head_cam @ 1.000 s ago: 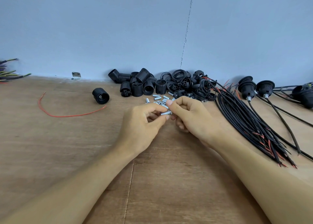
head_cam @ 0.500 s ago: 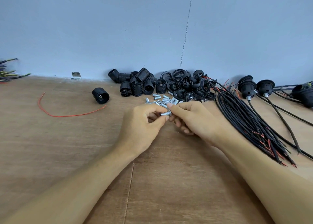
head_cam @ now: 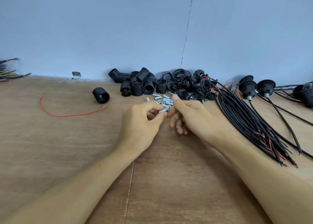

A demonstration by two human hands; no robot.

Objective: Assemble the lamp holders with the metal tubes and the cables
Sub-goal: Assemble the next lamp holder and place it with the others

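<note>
Two hands meet over the plywood tabletop [head_cam: 67, 147]. The left hand [head_cam: 140, 122] pinches one short threaded metal tube [head_cam: 162, 110] thumb-to-forefinger, its left end hidden by the fingers. The right hand [head_cam: 191, 115] sits at the tube's right end, index lifted, other fingers curled under; grip or mere touch, cannot tell. Silvery loose tubes [head_cam: 162, 99] lie just beyond. Ribbed black lamp holders [head_cam: 140, 86] heap against the far wall [head_cam: 101, 29]. Black red-tipped cables [head_cam: 250, 122] fan right, partly cut off.

One lone lamp holder [head_cam: 101, 95], three wired holders [head_cam: 247, 86] at right, one red wire [head_cam: 67, 115], one wall bracket [head_cam: 76, 74]. One metal tube [head_cam: 163, 110] held — about a dozen loose tubes [head_cam: 162, 99] behind. Piled holders [head_cam: 137, 85] and black cables [head_cam: 250, 122] — too tangled to count.
</note>
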